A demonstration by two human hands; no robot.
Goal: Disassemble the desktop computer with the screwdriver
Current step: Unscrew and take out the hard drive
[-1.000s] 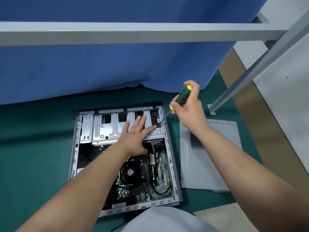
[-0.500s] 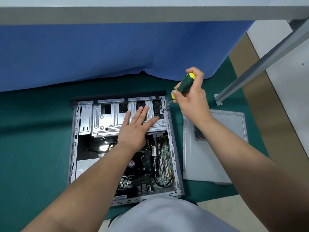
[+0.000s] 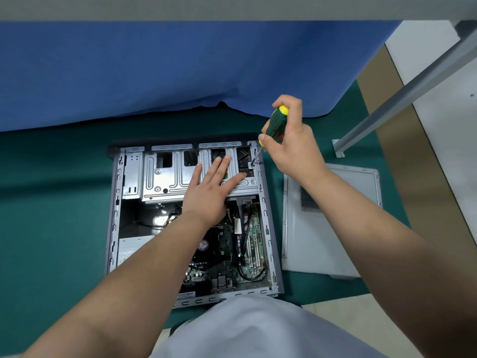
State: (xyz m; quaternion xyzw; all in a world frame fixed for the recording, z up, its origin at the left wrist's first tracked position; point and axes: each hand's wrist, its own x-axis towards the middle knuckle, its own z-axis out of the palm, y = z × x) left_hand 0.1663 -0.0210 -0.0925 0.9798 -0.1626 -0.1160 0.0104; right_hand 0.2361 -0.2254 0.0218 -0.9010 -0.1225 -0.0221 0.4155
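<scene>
An opened desktop computer (image 3: 191, 220) lies flat on a green mat (image 3: 56, 202), at the scene's centre. The person's left hand (image 3: 209, 192) rests flat, fingers straight, on the silver drive cage (image 3: 167, 177). At one o'clock, the right hand (image 3: 291, 140) grips a green-and-yellow screwdriver (image 3: 275, 122), its tip on the case's far right corner. A grey side panel (image 3: 333, 236) lies at three o'clock.
</scene>
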